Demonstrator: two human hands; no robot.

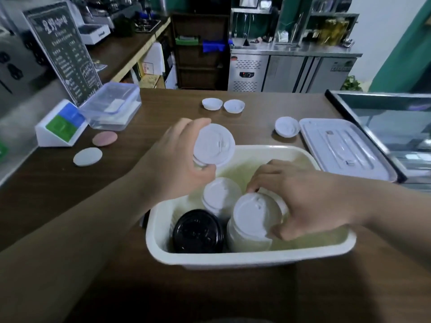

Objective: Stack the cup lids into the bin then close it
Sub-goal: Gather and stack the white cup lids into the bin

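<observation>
Bin [233,259]: white tub, uncovered; black lid stack [198,231] in its near-left corner, small white stack [220,198] behind that.
Left hand [172,169]: fingers curled round held white lids [214,144], above the bin's far-left rim.
Right hand [310,199]: inside the bin, gripping tall white stack [253,217], which is tilted.
Bin cover [345,150]: flat, just right of the bin.
Loose lids [234,106]: three, white, beyond the bin.

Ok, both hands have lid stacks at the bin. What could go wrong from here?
1. The left hand holds its white stack above the bin rim; a loose grip could spill it onto the counter.
2. The tilted stack in the right hand sits beside the black lids and may topple on release.
3. Three loose lids lie beyond the bin; closing early would strand them.
</observation>
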